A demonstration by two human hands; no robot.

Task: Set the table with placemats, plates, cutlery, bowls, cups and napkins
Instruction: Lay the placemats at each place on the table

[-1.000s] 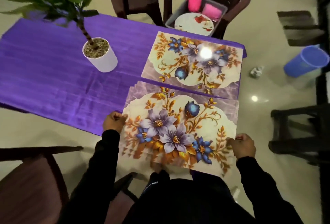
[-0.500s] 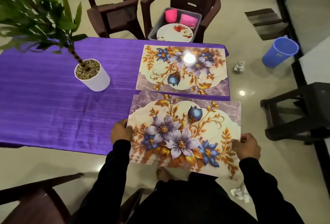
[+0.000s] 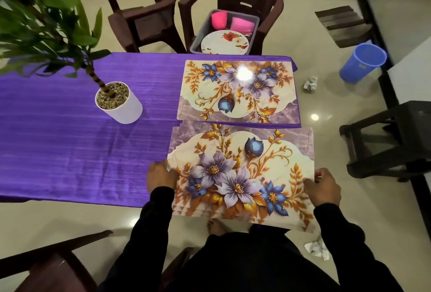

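Several placemats (image 3: 235, 175) stacked: thin, light, bendy, likely slippery. Left hand (image 3: 161, 175) and right hand (image 3: 325, 186) are pinching opposite short edges, beside the potted plant (image 3: 119, 103).

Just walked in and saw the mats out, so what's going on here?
A person is setting the table. Both hands, left hand and right hand, hold a stack of floral placemats at the near edge. One placemat already lies on the purple tablecloth. Plates wait in a tub on a chair.

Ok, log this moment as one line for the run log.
step: placemats | laid: one floral placemat on table | left hand and right hand: gripping placemat stack at near edge | plates: in bin
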